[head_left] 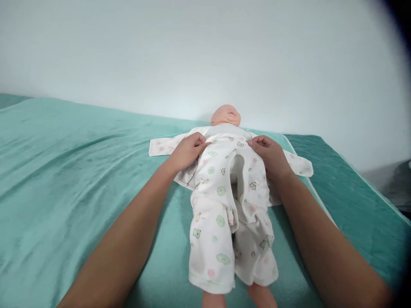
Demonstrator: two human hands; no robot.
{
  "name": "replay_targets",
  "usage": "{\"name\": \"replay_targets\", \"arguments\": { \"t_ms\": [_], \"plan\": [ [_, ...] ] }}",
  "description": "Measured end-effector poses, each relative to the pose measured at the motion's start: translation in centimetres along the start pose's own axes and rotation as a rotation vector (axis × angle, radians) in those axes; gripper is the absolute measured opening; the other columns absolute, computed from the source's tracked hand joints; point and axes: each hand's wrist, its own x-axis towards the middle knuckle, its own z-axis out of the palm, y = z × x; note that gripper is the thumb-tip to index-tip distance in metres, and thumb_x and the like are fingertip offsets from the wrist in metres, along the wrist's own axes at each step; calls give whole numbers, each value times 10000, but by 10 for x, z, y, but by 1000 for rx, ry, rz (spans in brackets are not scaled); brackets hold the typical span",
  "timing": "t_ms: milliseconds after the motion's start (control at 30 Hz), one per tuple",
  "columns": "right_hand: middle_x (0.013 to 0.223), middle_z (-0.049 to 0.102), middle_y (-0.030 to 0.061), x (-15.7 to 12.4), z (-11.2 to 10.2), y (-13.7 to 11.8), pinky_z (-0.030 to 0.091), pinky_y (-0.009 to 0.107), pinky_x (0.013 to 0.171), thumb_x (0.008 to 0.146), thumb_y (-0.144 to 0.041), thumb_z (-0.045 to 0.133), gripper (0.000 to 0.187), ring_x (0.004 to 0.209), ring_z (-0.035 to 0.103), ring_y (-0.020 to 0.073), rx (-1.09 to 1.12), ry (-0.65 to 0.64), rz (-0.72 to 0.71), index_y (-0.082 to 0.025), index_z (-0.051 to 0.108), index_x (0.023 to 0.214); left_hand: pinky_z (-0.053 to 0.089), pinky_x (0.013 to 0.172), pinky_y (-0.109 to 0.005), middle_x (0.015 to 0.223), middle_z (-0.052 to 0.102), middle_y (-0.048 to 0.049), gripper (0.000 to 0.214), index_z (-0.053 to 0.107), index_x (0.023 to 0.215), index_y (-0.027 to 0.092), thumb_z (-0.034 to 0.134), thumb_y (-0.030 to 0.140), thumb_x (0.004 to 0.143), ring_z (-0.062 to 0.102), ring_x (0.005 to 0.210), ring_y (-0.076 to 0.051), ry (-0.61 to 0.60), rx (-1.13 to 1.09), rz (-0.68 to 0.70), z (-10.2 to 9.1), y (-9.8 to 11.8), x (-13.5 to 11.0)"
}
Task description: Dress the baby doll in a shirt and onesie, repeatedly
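A baby doll (225, 115) lies on its back, head at the far end. It wears white baby pants (213, 194) printed with green clouds, bears and pink spots, with an opening at the crotch. My left hand (190, 149) is closed, pinching the waistband at its left side. Opposite it, my right hand (269, 153) pinches the waistband's right edge between thumb and fingers. A matching baby jacket (162, 146) spreads under the doll, its sleeves out to both sides. Below the pant cuffs the doll's lower legs run out of view at the bottom.
A light green sheet (80, 184) with soft folds lies beneath the doll. Along the right runs a darker green quilted cover (356, 205) with a pale edge. Behind the head stands a white wall (180, 55). Something dark (400, 184) shows at the far right, too blurred to tell.
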Motion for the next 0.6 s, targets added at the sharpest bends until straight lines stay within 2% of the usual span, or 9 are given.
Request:
{"name": "replay_targets", "arguments": {
  "t_ms": [100, 200, 300, 400, 500, 600],
  "plan": [
    [721, 616, -19, -4, -10, 3, 410, 273, 523, 658, -368, 826, 246, 594, 508, 125, 11, -69, 37, -232, 655, 771, 347, 601, -284, 750, 613, 0, 240, 563, 808, 220, 538, 445, 887, 497, 660, -163, -6, 50, -16, -1, -2, -9],
    [695, 602, -29, -9, -19, 6, 378, 252, 485, 679, -382, 810, 260, 545, 476, 105, 4, -129, 97, -223, 664, 824, 344, 629, -298, 711, 600, -6, 208, 537, 814, 229, 540, 424, 886, 509, 674, -188, 174, 148, 10, 5, -5, -17],
    [752, 625, -21, -15, -23, 7, 420, 247, 520, 671, -375, 810, 292, 585, 515, 107, 45, -164, 99, -219, 667, 873, 315, 633, -308, 669, 551, -4, 201, 501, 834, 244, 525, 434, 894, 488, 657, -204, 348, 213, 14, 13, -9, -20],
    [870, 650, -4, -23, -24, 3, 465, 244, 585, 657, -322, 801, 320, 694, 568, 121, 87, -223, 63, -225, 669, 932, 316, 641, -302, 667, 548, 4, 201, 495, 828, 243, 511, 431, 896, 483, 660, -196, 317, 166, -9, 17, -12, -19],
    [970, 653, 1, -31, -23, 0, 443, 230, 555, 632, -258, 771, 374, 701, 557, 116, 39, -275, 38, -233, 664, 989, 336, 650, -297, 696, 583, 5, 183, 516, 819, 232, 531, 407, 871, 501, 678, -185, 234, 101, -31, 16, -13, -19],
    [998, 657, 0, -32, -21, 5, 444, 243, 589, 651, -260, 715, 331, 715, 554, 122, -96, -176, -27, -226, 663, 976, 363, 669, -296, 752, 621, 1, 109, 543, 849, 226, 546, 335, 840, 530, 726, -184, 188, 55, -36, 13, -12, -20]
  ]
}}
